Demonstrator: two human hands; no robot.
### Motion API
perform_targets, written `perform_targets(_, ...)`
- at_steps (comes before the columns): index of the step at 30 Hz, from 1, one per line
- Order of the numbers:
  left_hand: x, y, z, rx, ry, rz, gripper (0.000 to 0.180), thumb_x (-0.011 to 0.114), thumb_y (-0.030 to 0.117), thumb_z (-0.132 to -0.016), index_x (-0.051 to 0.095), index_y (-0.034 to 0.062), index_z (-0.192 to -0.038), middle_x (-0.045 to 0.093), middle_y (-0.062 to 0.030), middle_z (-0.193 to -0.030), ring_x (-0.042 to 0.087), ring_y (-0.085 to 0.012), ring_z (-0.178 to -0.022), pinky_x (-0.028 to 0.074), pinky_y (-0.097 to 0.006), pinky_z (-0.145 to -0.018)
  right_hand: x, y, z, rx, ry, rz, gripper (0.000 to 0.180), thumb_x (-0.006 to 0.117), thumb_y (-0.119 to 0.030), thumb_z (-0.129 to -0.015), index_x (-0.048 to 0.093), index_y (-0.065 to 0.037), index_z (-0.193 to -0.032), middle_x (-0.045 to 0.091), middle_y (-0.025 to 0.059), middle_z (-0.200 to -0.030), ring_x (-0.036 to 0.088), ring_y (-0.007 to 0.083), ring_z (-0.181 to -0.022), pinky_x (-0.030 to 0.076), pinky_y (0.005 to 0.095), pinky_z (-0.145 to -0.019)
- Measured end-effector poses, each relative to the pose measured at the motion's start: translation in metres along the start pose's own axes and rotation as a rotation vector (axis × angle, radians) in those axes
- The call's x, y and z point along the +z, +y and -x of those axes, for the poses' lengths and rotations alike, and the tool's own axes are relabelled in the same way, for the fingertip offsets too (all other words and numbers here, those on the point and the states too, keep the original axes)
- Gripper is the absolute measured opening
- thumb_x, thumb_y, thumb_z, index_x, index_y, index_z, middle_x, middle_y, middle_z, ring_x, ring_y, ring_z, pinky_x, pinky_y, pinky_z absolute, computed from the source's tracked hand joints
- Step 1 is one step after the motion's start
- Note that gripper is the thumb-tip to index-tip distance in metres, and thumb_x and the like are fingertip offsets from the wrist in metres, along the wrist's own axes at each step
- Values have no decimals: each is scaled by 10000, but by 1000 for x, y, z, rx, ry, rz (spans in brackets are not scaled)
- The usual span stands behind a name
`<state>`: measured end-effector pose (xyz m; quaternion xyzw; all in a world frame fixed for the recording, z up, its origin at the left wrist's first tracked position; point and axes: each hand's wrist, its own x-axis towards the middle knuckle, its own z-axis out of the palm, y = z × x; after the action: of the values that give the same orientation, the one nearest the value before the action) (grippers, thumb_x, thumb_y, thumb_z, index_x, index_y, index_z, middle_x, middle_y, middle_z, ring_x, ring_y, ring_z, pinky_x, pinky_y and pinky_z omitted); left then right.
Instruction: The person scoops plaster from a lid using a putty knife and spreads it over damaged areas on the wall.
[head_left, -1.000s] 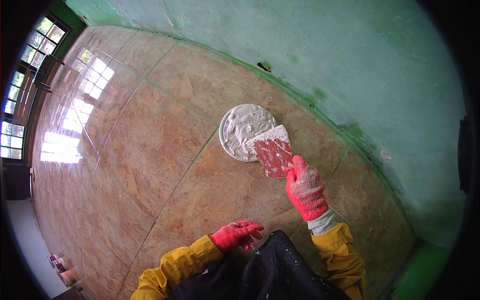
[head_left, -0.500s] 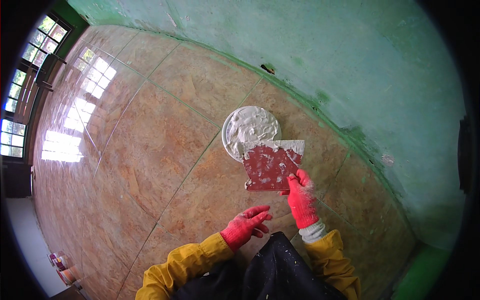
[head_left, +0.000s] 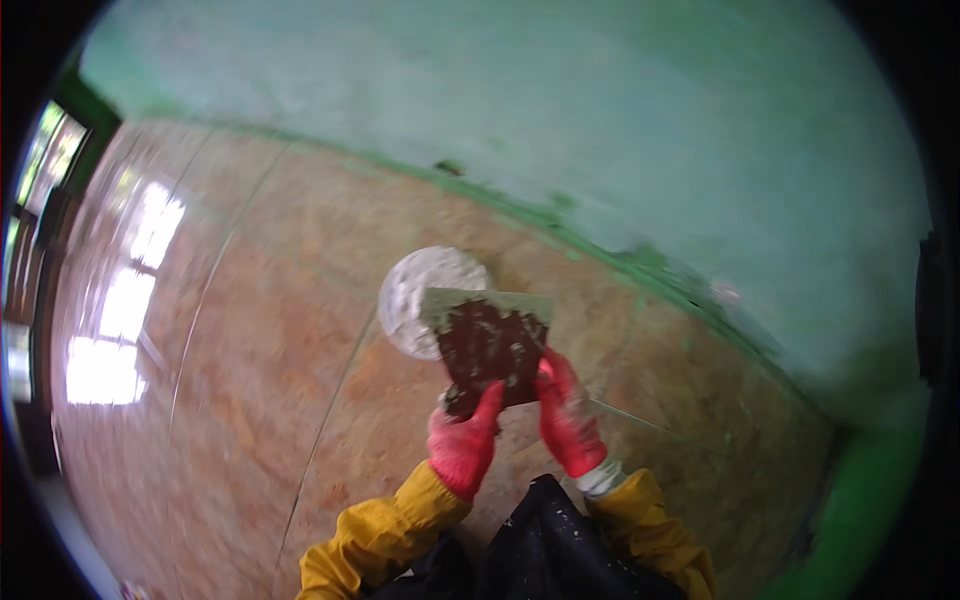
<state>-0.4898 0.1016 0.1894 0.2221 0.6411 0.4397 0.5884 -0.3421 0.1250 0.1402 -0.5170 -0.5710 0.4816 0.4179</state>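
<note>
Dark-red scraper [head_left: 492, 345] at centre frame, overlapping a round paste tub [head_left: 386, 308].
Left hand [head_left: 463, 445] pinches its lower-left corner, right hand [head_left: 568, 420] its right edge, apparently steadying it; next move calls for a level hold.

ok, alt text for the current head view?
A red-gloved left hand and right hand hold the lower corners of a dark red spreader smeared with pale paste. Beyond it, a paste-filled white tub sits on brown tiles near a green wall.
</note>
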Motion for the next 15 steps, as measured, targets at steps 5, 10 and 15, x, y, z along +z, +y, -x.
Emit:
perform_targets(5, 215, 20, 36, 143, 19, -44, 146, 660, 182, -829, 627, 43, -862, 564, 17, -616, 503, -61, -517, 393, -230, -464, -218, -8, -15, -264, 165, 382, 635, 576, 11, -701, 378, -27, -1303, 396, 209, -1318, 393, 390, -1218, 377, 406, -984)
perform_targets(10, 465, -2, 72, 207, -282, -111, 168, 653, 140, -829, 647, 24, -950, 652, -16, -758, 585, -100, -631, 455, -249, -574, -465, 21, 8, -455, 312, 822, 571, 595, -17, -682, 480, -50, -1241, 455, 177, -1267, 430, 390, -1185, 362, 477, -991)
perform_targets(15, 631, -54, 97, 277, -601, -384, 263, 646, 195, -834, 617, 60, -1059, 656, -96, -842, 620, -157, -749, 475, -282, -668, -633, 90, 45, -545, 537, 527, 414, 591, -36, -743, 554, -49, -1155, 551, 146, -1156, 493, 351, -1127, 362, 450, -987)
